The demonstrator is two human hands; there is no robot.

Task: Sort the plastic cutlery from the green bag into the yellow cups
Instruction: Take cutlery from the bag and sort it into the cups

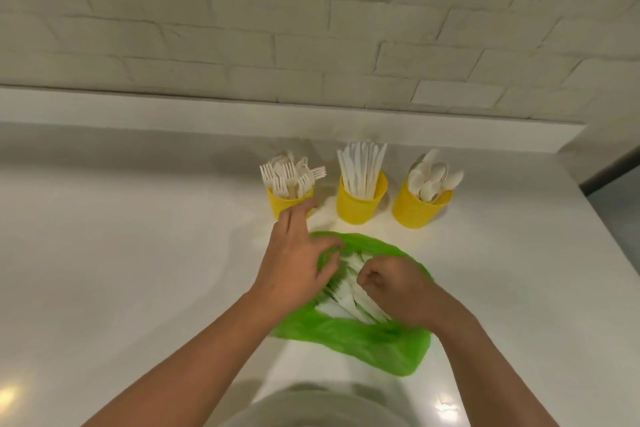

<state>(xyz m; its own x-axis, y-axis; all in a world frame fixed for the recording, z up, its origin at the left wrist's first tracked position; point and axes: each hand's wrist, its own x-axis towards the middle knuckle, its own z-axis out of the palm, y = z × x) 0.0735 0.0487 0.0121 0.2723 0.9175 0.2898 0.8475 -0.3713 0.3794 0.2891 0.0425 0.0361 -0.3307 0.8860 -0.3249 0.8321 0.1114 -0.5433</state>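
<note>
Two hands over the green bag (349,340): left hand (298,260) splayed, released; right hand (394,284) curled among cutlery (343,302), grasp unclear.

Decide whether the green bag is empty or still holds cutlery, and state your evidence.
Not empty. A pile of white cutlery shows in the open mouth of the green bag.
</note>
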